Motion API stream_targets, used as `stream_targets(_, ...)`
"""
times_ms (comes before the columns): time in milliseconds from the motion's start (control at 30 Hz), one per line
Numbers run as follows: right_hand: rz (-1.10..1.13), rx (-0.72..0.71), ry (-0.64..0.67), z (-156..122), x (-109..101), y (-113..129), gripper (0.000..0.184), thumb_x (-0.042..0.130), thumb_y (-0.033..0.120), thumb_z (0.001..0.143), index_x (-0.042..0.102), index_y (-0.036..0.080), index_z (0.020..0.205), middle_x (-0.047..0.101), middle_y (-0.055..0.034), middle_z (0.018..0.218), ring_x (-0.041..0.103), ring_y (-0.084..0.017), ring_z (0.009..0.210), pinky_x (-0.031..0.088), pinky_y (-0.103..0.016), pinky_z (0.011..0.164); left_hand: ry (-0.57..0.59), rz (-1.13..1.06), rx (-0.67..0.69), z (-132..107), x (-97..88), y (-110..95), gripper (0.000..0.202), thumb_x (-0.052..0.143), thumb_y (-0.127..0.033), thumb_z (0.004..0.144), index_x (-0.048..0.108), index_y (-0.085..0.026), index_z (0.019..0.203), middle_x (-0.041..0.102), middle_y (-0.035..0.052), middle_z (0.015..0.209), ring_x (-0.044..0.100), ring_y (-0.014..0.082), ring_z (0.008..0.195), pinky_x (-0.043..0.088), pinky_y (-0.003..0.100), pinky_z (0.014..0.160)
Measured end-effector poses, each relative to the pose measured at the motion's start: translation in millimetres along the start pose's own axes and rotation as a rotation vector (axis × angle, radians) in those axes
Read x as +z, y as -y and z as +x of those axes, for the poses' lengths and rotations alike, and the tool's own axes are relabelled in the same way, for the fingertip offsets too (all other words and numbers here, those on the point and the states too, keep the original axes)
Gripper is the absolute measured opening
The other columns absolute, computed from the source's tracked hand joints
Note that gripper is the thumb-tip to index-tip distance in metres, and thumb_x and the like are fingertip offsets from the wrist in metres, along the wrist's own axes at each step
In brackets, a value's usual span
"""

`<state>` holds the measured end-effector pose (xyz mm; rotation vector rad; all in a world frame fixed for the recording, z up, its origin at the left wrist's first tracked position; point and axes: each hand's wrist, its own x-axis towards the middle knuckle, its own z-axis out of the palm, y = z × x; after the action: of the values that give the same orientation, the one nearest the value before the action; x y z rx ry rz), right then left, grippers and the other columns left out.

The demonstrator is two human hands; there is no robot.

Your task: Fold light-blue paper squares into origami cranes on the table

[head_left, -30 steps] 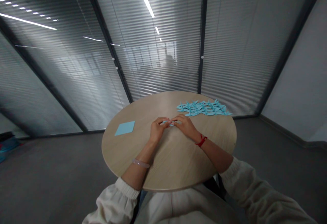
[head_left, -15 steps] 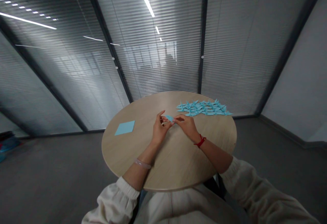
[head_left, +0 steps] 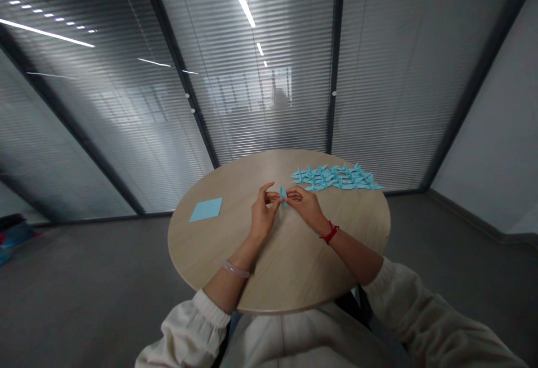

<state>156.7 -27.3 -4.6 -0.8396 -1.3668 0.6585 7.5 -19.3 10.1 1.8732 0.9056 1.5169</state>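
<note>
Between my hands, above the middle of the round table, is a small piece of folded blue paper (head_left: pixel 283 192), now standing upright with a pointed top. My left hand (head_left: pixel 265 209) pinches it from the left with thumb and fingers, the index finger raised in a curve. From the right, my right hand (head_left: pixel 306 204) grips the same paper between thumb and fingertips. The fingers cover its lower part. Several blue paper cranes (head_left: pixel 336 177) lie in close rows just beyond my right hand.
A flat sheet of blue paper (head_left: pixel 205 209) lies at the left of the round wooden table (head_left: pixel 294 270). Glass panels with blinds (head_left: pixel 269 127) stand behind the table. Some dark and blue items (head_left: pixel 15 234) rest on the floor far left.
The folded blue paper has turned from lying slantwise to standing upright between my fingertips. Both hands stay in nearly the same place. The cranes and flat sheet have not moved.
</note>
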Motion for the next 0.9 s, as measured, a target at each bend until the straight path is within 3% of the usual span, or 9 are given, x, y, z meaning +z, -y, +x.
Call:
stream_targets(300, 0.048, 0.053, 0.016, 0.0, 0.8, -1.6, 0.028, 0.075, 0.042, 0.066, 0.061, 0.021, 0.077, 0.07, -0.0014, 0.076, 0.069, -0.017, 0.071, 0.057, -0.031, 0.071, -0.032, 0.1, 0.136, -1.3, 0.5, 2.4, 0.055, 0.063, -0.02, 0.081, 0.046, -0.024, 0.133, 0.06, 0.005, 0.103, 0.062, 0.0117, 0.08, 0.05, 0.027, 0.08)
stream_targets(600, 0.068, 0.017, 0.07, -0.9, 0.5, 3.0, 0.026, 0.071, 0.041, 0.07, 0.056, 0.022, 0.08, 0.068, -0.0012, 0.079, 0.067, -0.017, 0.074, 0.055, -0.03, 0.072, -0.075, 0.141, 0.113, -0.8, -3.5, -2.1, 0.059, 0.068, -0.024, 0.079, 0.046, -0.024, 0.134, 0.066, 0.0026, 0.091, 0.062, 0.0137, 0.08, 0.05, 0.029, 0.082)
stream_targets(667, 0.075, 0.01, 0.091, -0.6, -0.6, 2.6, 0.026, 0.07, 0.042, 0.072, 0.055, 0.022, 0.082, 0.068, -0.001, 0.08, 0.067, -0.017, 0.075, 0.054, -0.03, 0.073, -0.068, 0.155, 0.135, 1.3, -4.5, -0.5, 0.048, 0.069, -0.026, 0.078, 0.057, -0.023, 0.125, 0.066, 0.005, 0.095, 0.062, 0.0158, 0.084, 0.05, 0.03, 0.081)
stream_targets(767, 0.075, 0.011, 0.116, 0.2, -2.6, 0.4, 0.027, 0.068, 0.044, 0.074, 0.054, 0.022, 0.082, 0.068, -0.0008, 0.08, 0.067, -0.017, 0.076, 0.054, -0.031, 0.074, -0.002, 0.129, 0.136, 4.0, -4.8, 2.7, 0.02, 0.068, -0.031, 0.079, 0.072, -0.021, 0.096, 0.067, 0.008, 0.097, 0.062, 0.019, 0.09, 0.051, 0.032, 0.079)
stream_targets(900, 0.081, 0.019, 0.147, 0.3, -4.1, -3.9, 0.028, 0.068, 0.044, 0.075, 0.054, 0.023, 0.085, 0.068, 0.0001, 0.078, 0.067, -0.017, 0.076, 0.053, -0.03, 0.073, 0.03, 0.048, 0.051, 4.6, -3.4, 2.1, 0.017, 0.068, -0.035, 0.077, 0.074, -0.02, 0.08, 0.07, 0.007, 0.087, 0.064, 0.0187, 0.083, 0.051, 0.032, 0.08)
